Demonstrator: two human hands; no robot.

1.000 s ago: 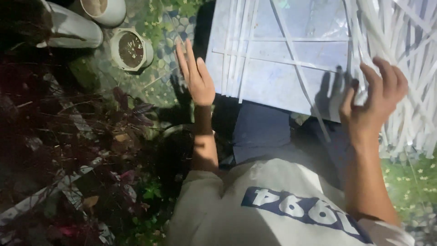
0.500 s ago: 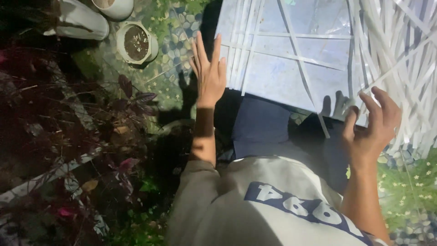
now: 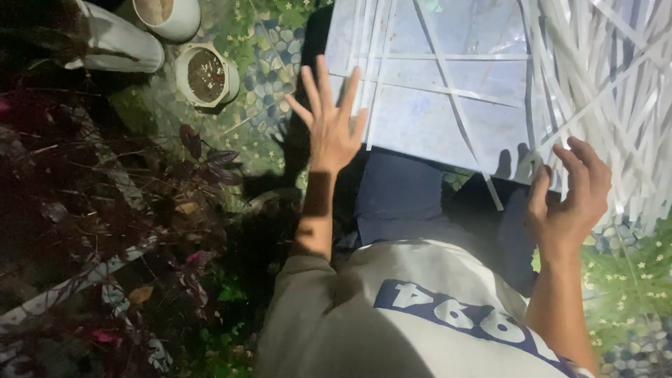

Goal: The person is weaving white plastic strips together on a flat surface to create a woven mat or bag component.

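**Hands at a pale board laid with white strips**

The pale blue board (image 3: 434, 119) is seen across the lap. The left hand (image 3: 332, 129) is spread flat at its near-left edge, nothing held. The right hand (image 3: 570, 199) is half curled at the near-right corner beside the white strips (image 3: 609, 105), holding nothing. A white pot of soil (image 3: 205, 75) is set well left of the board.

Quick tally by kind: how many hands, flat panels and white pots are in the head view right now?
Hands: 2, the left hand spread open at the panel's left edge and the right hand curled at its lower right corner.
Pale flat panel crossed by white strips: 1.
White pots: 2, one with soil and one cut off by the top edge.
Total: 5.
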